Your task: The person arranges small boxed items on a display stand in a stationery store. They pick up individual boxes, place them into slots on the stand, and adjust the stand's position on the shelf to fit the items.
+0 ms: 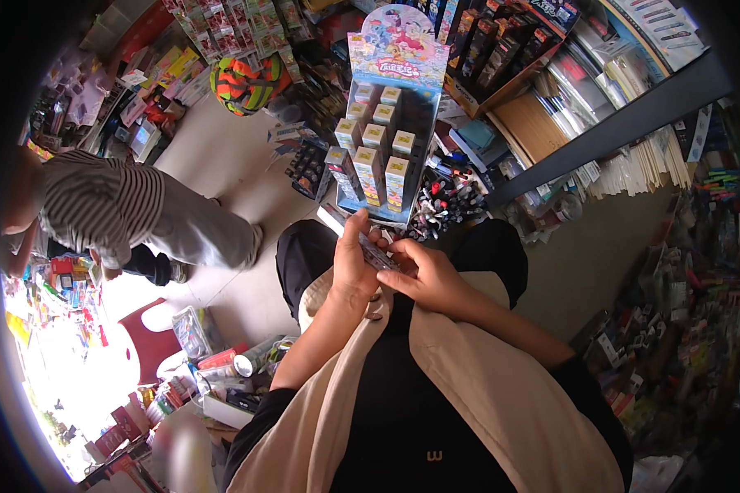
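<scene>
Between both hands, a slim printed cardboard box (377, 255) lies slanted above my lap, its pale far end jutting past the left fingers. My left hand (353, 262) wraps around its middle, thumb pointing away from me. The fingers and thumb of my right hand (424, 271) pinch the near end. Just beyond them, a pastel cardboard display stand (428, 114) with a cartoon-pony header holds several narrow upright boxes in rows. A darker box (343, 172) stands at its front left, beside a white-topped box (369, 175).
Loose pens (439, 203) crowd the display's right side. A dark shelf edge (616, 129) crosses the upper right. To the left, a person in a striped shirt (108, 197) bends over. A red plastic stool (145, 339) and assorted goods stand lower left; an orange-and-green helmet (246, 86) is farther off.
</scene>
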Tool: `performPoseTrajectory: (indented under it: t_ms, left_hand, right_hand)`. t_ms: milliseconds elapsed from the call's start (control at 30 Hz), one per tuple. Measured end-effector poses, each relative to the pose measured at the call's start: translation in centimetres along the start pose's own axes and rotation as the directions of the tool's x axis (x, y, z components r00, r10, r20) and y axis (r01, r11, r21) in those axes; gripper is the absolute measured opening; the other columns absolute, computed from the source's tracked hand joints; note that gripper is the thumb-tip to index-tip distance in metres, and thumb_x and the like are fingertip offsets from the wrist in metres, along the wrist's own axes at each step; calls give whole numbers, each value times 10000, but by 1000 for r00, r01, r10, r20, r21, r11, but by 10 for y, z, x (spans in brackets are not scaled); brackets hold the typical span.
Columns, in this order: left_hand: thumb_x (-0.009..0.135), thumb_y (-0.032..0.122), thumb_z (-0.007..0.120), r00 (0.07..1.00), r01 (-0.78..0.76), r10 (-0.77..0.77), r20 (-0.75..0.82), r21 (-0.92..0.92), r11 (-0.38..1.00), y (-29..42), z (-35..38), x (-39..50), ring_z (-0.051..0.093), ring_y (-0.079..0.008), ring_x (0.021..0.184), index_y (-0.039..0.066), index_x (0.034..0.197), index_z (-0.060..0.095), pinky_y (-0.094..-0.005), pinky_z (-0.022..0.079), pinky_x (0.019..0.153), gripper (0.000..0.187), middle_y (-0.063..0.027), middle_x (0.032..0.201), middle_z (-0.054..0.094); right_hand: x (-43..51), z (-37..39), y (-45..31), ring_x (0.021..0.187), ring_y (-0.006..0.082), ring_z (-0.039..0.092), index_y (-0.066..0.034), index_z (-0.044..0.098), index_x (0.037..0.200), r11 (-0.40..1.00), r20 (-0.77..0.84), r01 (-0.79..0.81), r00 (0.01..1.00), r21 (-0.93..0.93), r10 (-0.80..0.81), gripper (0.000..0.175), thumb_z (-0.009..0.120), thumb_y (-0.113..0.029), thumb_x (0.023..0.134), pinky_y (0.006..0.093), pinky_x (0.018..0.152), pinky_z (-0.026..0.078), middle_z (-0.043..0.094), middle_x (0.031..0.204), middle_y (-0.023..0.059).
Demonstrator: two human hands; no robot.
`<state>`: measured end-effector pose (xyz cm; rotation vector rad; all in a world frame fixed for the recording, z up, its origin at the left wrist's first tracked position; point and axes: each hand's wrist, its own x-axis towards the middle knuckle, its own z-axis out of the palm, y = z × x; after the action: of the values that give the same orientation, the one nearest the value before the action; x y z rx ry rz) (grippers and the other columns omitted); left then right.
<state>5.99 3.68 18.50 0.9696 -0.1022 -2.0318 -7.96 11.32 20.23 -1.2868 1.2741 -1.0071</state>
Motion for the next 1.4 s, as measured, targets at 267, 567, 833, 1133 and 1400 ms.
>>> performPoseTrajectory:
  t_ms: [267, 567, 833, 1133, 1400]
  left_hand:
    - [915, 302, 734, 988, -152, 152, -12, -21, 988, 4, -6, 7, 482, -115, 716, 172, 913, 519, -291, 450, 698, 251, 47, 776, 475]
    - [910, 305, 732, 994, -109, 111, 26, -70, 992, 8, -1, 8, 458, -101, 719, 166, 969, 532, -281, 435, 706, 251, 51, 804, 442]
    - [926, 307, 714, 992, -128, 127, -13, -92, 988, 8, -4, 8, 531, -122, 767, 154, 968, 565, -297, 467, 751, 218, 42, 810, 538]
    - [922, 316, 727, 971, -223, 232, 55, -140, 965, 18, -35, 17, 587, -191, 971, 140, 1113, 585, -371, 485, 986, 295, 9, 1085, 603]
    - [980, 351, 616, 989, -100, 109, 96, -94, 991, 8, -44, 16, 591, -234, 1113, 122, 1179, 586, -417, 456, 1060, 305, -3, 1180, 637]
  right_hand:
    - [-6, -26, -4, 863, 162, 704, 33, 665, 1067, 972, 41, -111, 992, -205, 122, 291, 753, -125, 840, 320, 783, 554, 725, 945, 124]
    - [-1, -19, 16, 877, 157, 682, 26, 644, 1123, 991, 59, -133, 989, 2, 133, 344, 754, -216, 905, 326, 788, 539, 726, 953, 115]
    - [12, -42, 12, 882, 156, 669, 19, 681, 1115, 991, 225, -108, 967, -77, 122, 279, 708, -191, 934, 319, 790, 527, 731, 962, 134]
    - [-5, -86, -15, 903, 62, 587, 9, 627, 1182, 948, 131, -223, 971, 227, 197, 292, 737, -76, 925, 250, 813, 499, 647, 1011, -6]
    - [7, -83, -32, 942, 64, 596, -6, 623, 1173, 855, -223, 249, 961, 454, -161, 275, 729, -26, 920, 236, 814, 490, 637, 1044, 10]
